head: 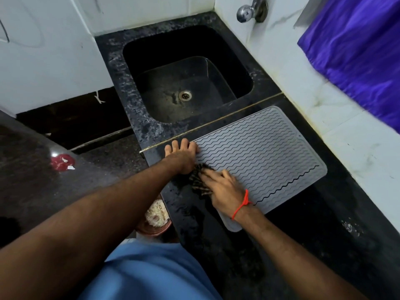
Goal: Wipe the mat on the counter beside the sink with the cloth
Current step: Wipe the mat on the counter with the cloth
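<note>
A grey ribbed mat [266, 154] lies flat on the black counter [324, 224], just right of the black sink [186, 76]. My left hand [181, 155] rests on the mat's left corner with its fingers spread flat. A dark, patterned cloth [198, 180] sits bunched on the mat's left edge, between my two hands. My right hand [223, 189], with a red thread round its wrist, presses on the cloth with straight fingers. Most of the cloth is hidden under that hand.
A chrome tap [249, 10] sticks out of the white tiled wall above the sink. A purple curtain [359, 53] hangs at the upper right. A brown bowl [154, 219] with pale contents sits below the counter's front edge.
</note>
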Demonstrator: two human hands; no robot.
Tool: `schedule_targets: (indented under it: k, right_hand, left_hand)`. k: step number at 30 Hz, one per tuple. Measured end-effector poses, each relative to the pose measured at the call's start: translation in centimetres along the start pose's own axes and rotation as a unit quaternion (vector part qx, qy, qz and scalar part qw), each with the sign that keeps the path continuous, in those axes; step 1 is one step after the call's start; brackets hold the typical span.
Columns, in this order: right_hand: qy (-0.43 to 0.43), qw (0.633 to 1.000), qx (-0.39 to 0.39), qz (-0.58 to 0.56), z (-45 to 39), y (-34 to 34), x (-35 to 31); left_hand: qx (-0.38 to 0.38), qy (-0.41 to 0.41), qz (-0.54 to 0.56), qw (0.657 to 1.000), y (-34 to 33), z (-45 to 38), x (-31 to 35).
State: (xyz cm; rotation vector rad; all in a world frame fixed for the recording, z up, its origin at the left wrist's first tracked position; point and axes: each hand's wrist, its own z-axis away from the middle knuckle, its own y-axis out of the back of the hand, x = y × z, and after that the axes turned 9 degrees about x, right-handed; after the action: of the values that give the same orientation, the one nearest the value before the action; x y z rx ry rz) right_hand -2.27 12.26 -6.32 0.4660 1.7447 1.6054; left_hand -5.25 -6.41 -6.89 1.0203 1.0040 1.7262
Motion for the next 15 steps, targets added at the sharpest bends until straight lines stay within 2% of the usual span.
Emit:
schedule_targets:
  k: [3,6,8,9,11,15]
  right_hand:
    - [0.000,1.000,-0.006,0.012,1.1,-0.6,-1.3]
    - [0.015,0.995,-0.101,-0.015,2.3,0.8,0.2]
    - [-0.028,0.987,-0.153,-0.046,3.0,1.5,2.0]
    - [-0.049,0.985,-0.152,-0.059,3.0,1.8,2.6]
    - [-0.052,0.992,-0.098,-0.064,2.7,2.3,2.7]
    - [-0.004,1.000,0.010,0.000,2.5,1.3,0.9]
  left_hand:
    - [-0.003,-0.003,0.003,1.000,0.0,0.1,-0.1]
    - [-0.002,-0.005,0.006,1.000,0.1,0.1,-0.2]
    - [-0.002,-0.005,0.008,1.000,0.1,0.1,-0.2]
    - [-0.005,-0.004,0.010,1.000,0.1,0.1,-0.2]
    - [-0.017,0.004,0.018,1.000,0.3,0.1,-0.1]
    - [-0.034,0.015,0.028,0.999,0.3,0.5,0.1]
